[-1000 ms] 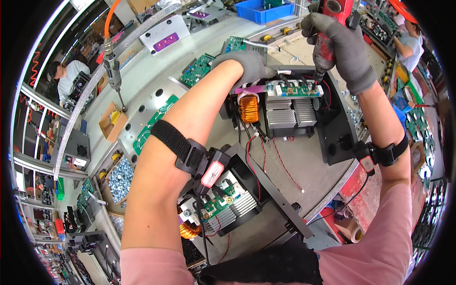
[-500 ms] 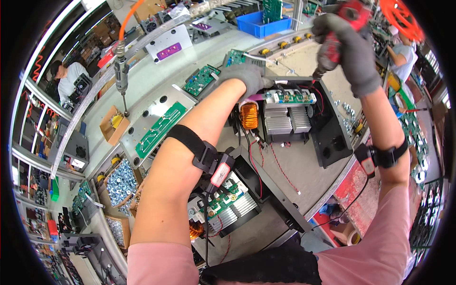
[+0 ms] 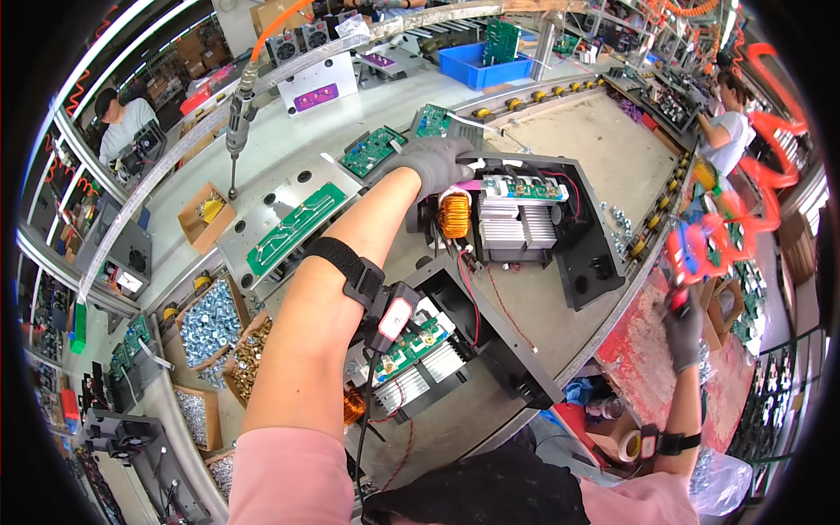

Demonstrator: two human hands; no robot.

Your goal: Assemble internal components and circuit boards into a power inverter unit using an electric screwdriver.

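My left hand, in a grey glove, grips the far left edge of a black metal casing. Inside the casing are a silver heat sink, a green circuit board and an orange copper coil. Off to the right, low beside the bench, my gloved right hand is closed on a red power screwdriver, partly blurred. A second black casing with a similar heat sink and board sits nearer to me, partly behind my left forearm.
Boxes of screws and brass-coloured parts stand at the left. A metal panel with a green board lies beyond them. A screwdriver on an orange hose hangs there. A blue bin is at the back; a red worn surface lies right.
My right hand has swung with the red screwdriver from above the far casing down to the right, away from it. My left hand stays on the casing's edge, and the casing sits slightly further left.
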